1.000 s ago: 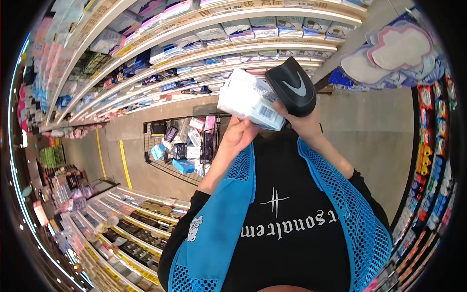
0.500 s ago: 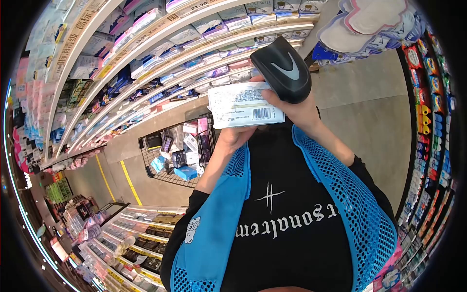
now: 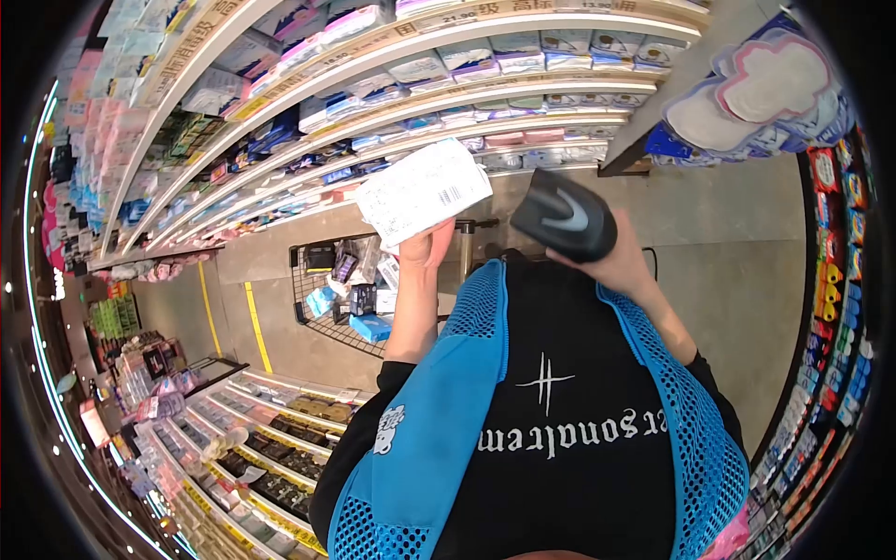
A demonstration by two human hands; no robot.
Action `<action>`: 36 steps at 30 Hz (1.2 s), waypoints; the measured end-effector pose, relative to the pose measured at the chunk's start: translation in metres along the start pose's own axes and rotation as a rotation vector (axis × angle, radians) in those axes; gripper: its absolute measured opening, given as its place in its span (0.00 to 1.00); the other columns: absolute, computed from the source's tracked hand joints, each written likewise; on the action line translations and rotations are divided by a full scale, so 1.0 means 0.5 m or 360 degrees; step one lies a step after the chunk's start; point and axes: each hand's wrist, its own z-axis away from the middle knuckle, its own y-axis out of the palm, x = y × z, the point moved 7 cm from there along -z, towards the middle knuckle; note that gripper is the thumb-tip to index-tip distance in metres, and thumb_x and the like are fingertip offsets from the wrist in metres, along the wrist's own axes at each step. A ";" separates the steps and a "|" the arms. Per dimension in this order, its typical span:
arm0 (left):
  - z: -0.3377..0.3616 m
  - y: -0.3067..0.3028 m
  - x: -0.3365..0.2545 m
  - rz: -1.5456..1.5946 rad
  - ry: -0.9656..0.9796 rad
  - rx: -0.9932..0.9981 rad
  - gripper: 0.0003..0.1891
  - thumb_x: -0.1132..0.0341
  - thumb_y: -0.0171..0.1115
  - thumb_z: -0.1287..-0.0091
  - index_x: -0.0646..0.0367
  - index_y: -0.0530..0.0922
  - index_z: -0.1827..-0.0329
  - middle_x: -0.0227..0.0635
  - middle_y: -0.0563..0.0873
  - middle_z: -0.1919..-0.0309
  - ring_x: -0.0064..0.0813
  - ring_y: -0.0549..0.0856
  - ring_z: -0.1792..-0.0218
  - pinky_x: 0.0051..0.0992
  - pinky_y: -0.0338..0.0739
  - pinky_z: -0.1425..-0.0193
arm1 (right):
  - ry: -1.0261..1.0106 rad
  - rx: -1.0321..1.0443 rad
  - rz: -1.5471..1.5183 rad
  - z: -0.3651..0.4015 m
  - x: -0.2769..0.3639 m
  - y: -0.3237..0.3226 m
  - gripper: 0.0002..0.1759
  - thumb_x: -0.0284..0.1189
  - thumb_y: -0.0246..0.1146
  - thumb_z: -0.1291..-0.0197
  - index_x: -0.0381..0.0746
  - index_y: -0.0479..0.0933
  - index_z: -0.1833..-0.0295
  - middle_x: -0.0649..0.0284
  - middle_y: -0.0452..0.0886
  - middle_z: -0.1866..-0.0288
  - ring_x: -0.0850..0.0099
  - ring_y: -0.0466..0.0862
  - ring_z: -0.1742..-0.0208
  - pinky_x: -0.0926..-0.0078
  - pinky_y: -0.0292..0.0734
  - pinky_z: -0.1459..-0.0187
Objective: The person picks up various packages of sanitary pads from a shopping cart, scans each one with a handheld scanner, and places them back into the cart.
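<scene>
A white package (image 3: pixel 415 193) with small print and a barcode rests in my left hand (image 3: pixel 427 247), which grips it from below, tilted up toward the shelves. My right hand (image 3: pixel 618 259) is wrapped round a black scanner (image 3: pixel 566 218) with a grey curved mark on top. The scanner is slightly blurred and stands apart from the package, to its right. Most of the right fingers are hidden under the scanner.
Shelves (image 3: pixel 523 79) of packaged goods run across the top and left. A wire cart (image 3: pixel 327 322) holding several items stands at lower left of the package. Hanging pads (image 3: pixel 770 89) are at upper right, and another shelf rack (image 3: pixel 252 457) is at lower left.
My right hand has let go of the package and moved right and down with the scanner. My left hand has shifted left with the package, which is now tilted.
</scene>
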 end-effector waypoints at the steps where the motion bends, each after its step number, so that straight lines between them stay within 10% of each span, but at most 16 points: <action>1: 0.001 -0.011 -0.007 0.0003 0.0012 -0.0017 0.38 0.86 0.67 0.48 0.57 0.71 0.31 0.37 0.79 0.38 0.40 0.74 0.32 0.44 0.62 0.23 | -0.0011 0.0098 0.0004 0.004 -0.012 0.009 0.25 0.25 0.78 0.51 0.31 0.79 0.47 0.58 0.87 0.58 0.76 0.84 0.58 0.74 0.78 0.53; 18: -0.022 0.013 -0.033 0.0060 0.0059 0.0005 0.23 0.54 0.60 0.27 0.29 0.73 0.29 0.24 0.74 0.28 0.41 0.63 0.22 0.50 0.55 0.19 | -0.0099 0.0132 -0.0015 -0.004 0.021 0.038 0.15 0.20 0.68 0.61 0.30 0.77 0.62 0.50 0.82 0.71 0.60 0.79 0.74 0.70 0.77 0.64; 36: -0.034 0.073 0.019 0.0058 -0.0119 0.0117 0.32 0.57 0.64 0.30 0.51 0.65 0.24 0.37 0.73 0.29 0.39 0.66 0.24 0.43 0.56 0.20 | -0.0091 -0.0058 0.0073 -0.004 0.013 0.020 0.16 0.21 0.69 0.61 0.31 0.78 0.61 0.47 0.82 0.69 0.44 0.82 0.65 0.68 0.79 0.62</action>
